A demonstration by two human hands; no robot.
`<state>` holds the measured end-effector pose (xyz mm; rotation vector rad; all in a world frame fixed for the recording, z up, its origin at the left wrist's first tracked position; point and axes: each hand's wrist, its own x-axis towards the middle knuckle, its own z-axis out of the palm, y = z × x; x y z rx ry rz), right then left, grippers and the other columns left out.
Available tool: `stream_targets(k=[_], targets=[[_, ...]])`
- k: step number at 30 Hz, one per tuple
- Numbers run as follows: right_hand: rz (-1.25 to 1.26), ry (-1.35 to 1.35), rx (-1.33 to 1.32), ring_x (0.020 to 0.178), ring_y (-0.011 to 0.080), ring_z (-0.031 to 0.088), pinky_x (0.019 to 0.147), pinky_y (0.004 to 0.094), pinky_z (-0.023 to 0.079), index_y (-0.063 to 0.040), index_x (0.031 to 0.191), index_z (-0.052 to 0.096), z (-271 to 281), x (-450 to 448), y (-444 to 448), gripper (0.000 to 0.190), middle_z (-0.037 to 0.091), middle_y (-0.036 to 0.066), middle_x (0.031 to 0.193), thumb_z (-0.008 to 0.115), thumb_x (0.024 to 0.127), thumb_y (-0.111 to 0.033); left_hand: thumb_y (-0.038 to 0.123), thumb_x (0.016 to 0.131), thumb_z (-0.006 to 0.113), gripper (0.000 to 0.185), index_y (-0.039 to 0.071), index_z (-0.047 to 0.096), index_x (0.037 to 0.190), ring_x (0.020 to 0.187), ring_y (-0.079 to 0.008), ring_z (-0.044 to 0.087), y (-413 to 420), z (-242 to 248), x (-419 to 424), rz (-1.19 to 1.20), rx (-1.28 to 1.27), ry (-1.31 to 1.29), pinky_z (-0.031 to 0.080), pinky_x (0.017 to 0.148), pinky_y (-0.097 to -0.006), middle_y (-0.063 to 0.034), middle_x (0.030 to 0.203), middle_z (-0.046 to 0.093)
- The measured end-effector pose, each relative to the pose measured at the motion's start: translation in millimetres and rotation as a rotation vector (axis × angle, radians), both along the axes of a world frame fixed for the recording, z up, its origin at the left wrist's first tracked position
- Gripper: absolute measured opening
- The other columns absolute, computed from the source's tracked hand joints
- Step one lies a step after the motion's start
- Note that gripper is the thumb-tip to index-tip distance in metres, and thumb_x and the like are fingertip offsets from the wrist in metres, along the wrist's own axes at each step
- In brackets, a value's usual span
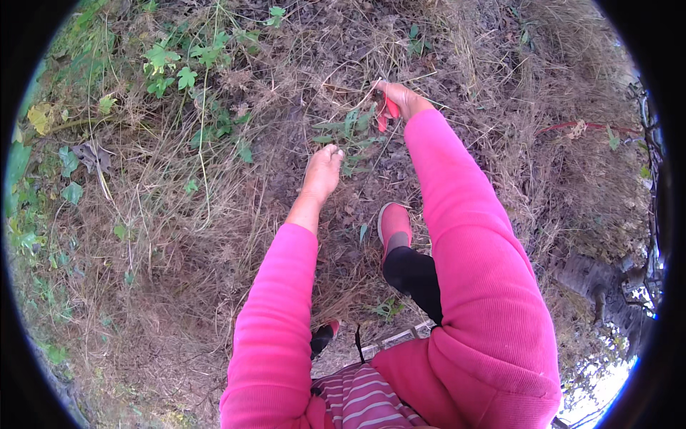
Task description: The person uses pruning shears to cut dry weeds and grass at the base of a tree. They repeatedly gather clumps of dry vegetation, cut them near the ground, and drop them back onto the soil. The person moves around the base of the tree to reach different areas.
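Note:
My right hand (402,99) is closed on the red handles (390,109) of a hand tool, perhaps pruning shears, whose blades I cannot make out among the dry stems. A leafy green plant (351,128) grows from the ground between my hands, just left of the tool. Its lower leaves are beside the fingertips of my left hand (324,169), which is curled with the fingers bent in. Whether a stem is pinched between those fingers cannot be told. Both forearms wear pink sleeves.
Dry grass (182,230) and leaf litter cover the ground. Green lobed leaves (161,59) grow at the upper left. My foot in a red shoe (395,222) stands below the plant. A grey log (589,276) lies at the right, and a pale slatted frame (399,338) is partly visible near my legs.

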<state>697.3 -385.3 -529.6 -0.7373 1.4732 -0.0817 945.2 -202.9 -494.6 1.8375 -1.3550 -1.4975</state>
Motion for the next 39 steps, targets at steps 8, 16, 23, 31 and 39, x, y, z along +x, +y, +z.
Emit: stream_targets(k=[8,16,23,31,39], targets=[[0.691,0.173,-0.167,0.046,0.0241,0.065,0.038,0.0386,0.052,0.001,0.137,0.053,69,18,69,0.050,0.068,0.018,0.067,0.054,0.106,-0.038,0.026,0.105,0.054,0.025,0.008,0.065,0.119,0.107,-0.0460,0.066,38,9,55,-0.276,-0.131,-0.395,0.052,0.096,-0.0536,-0.0226,0.112,0.072],[1.336,-0.040,0.114,0.113,0.0336,0.069,0.113,0.0442,0.044,-0.001,0.156,0.042,129,19,211,0.081,0.069,0.021,0.120,0.058,0.100,-0.058,0.012,0.096,0.057,0.021,0.005,0.075,0.104,0.109,-0.0401,0.071,283,29,322,-0.641,0.475,-0.965,0.058,0.095,-0.0519,-0.0215,0.114,0.075],[0.594,-0.008,-0.120,0.087,0.0290,0.072,0.104,0.0467,0.050,0.001,0.156,0.031,117,37,148,0.079,0.070,0.021,0.111,0.057,0.100,-0.048,0.023,0.099,0.066,0.045,0.008,0.060,0.141,0.128,-0.0434,0.061,324,160,318,-0.161,0.276,-1.085,0.050,0.108,-0.0491,-0.0243,0.139,0.063],[0.935,1.197,-0.865,0.128,0.0338,0.053,0.105,0.0478,0.043,-0.014,0.144,0.048,80,98,92,0.060,0.056,0.016,0.134,0.068,0.091,-0.033,0.014,0.093,0.074,0.041,0.005,0.065,0.132,0.125,-0.0359,0.064,280,264,133,-0.182,-0.069,-0.181,0.052,0.106,-0.0432,-0.0183,0.132,0.068],[0.877,1.088,-0.857,0.126,0.0345,0.055,0.102,0.0473,0.043,-0.012,0.143,0.052,37,137,54,0.056,0.058,0.017,0.135,0.065,0.094,-0.035,0.013,0.096,0.072,0.035,0.004,0.066,0.129,0.124,-0.0381,0.063,240,227,145,-0.130,-0.033,-0.170,0.051,0.105,-0.0439,-0.0208,0.131,0.067]])
